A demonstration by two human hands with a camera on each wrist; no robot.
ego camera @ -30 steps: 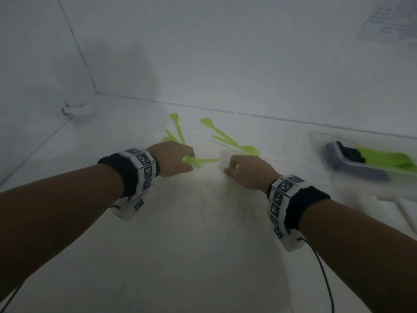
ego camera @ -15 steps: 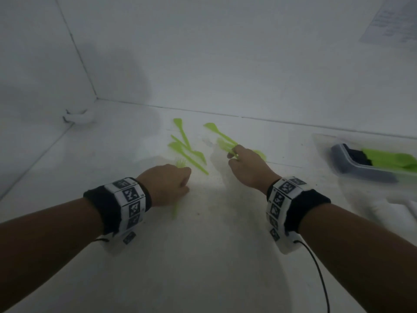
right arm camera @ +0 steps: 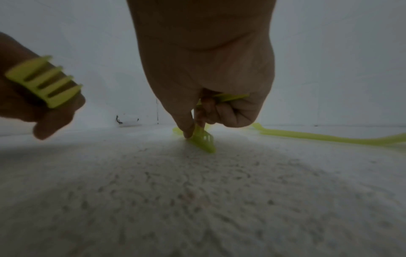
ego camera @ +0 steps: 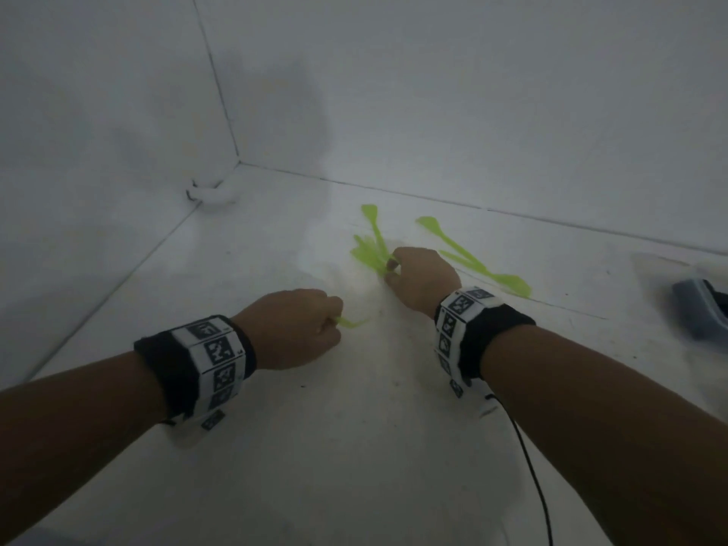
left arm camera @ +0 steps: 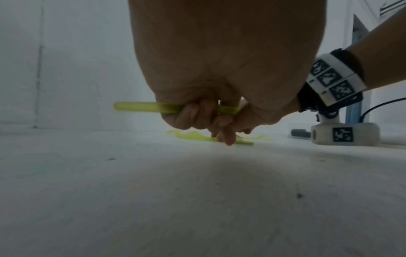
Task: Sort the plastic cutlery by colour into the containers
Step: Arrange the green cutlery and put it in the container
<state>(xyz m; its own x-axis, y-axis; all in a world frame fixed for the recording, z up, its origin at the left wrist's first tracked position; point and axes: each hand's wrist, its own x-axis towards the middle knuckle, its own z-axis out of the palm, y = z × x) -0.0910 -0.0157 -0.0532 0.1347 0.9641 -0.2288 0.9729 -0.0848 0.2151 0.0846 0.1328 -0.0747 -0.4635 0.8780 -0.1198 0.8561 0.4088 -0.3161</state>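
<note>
- At ten o'clock I'm seeing the corner of the room, white walls (ego camera: 118,112) meeting a white tabletop (ego camera: 354,447), with a small white fitting (ego camera: 214,195) tucked in the corner.
- The surface looks grainy and lightly speckled close up in my right wrist view, dim all round.
- My left hand (ego camera: 293,329) is at about eight o'clock, fingers curled tight round a green fork (left arm camera: 136,107); its handle sticks out past the knuckles and the tines (right arm camera: 44,83) show in the right wrist view.
- Straight ahead at twelve o'clock my right hand (ego camera: 423,279) pinches a bunch of green cutlery (ego camera: 368,254), thumb and forefinger closed on it, one fork (right arm camera: 203,139) tilted with its end on the table.
- Just right of that hand, at one o'clock, two more green pieces (ego camera: 465,258) lie flat on the table, overlapping, apart from my fingers.
- Far out at three o'clock, a grey container (ego camera: 699,309) sits at the frame edge; its contents I cannot tell.
</note>
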